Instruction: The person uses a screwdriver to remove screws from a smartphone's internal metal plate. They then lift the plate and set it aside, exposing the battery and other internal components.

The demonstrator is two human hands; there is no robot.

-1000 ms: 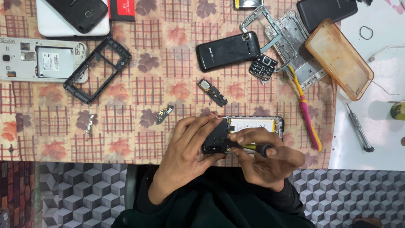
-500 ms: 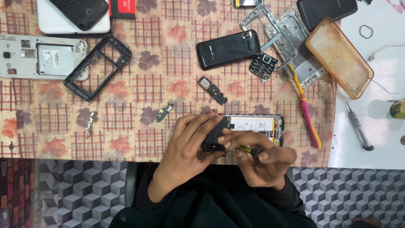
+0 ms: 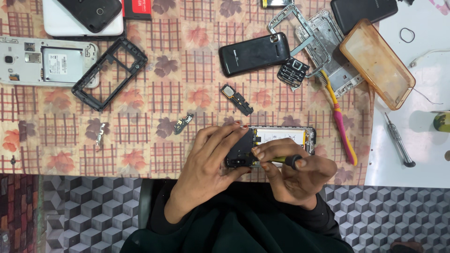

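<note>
A: What's nearest?

B: Both hands, at the table's near edge. The left hand (image 3: 208,161) clasps the left end of the opened phone (image 3: 276,143), fingers curled over its dark inner cover. The right hand (image 3: 300,175) is clenched round a small screwdriver (image 3: 283,160), with the index finger pressing along the shaft.

A: How does the phone lie?

B: Flat, back open, its long axis running left to right. The driver lies almost along the same line, its tip pointing left into the dark end, right between the two sets of fingers. The pale battery end sticks out to the right, free of both hands. The left hand is the nearer one to that worked end.

A: And farther out?

B: Just beyond, a small black module (image 3: 236,99) and a tiny board (image 3: 183,123). To the right, a toothbrush (image 3: 340,119) and a spare screwdriver (image 3: 398,140) on the white mat. Farther still, a black phone (image 3: 254,54), a keypad (image 3: 293,72), a black frame (image 3: 110,72), a white phone (image 3: 47,61) at far left, and an orange case (image 3: 377,63) at far right
</note>
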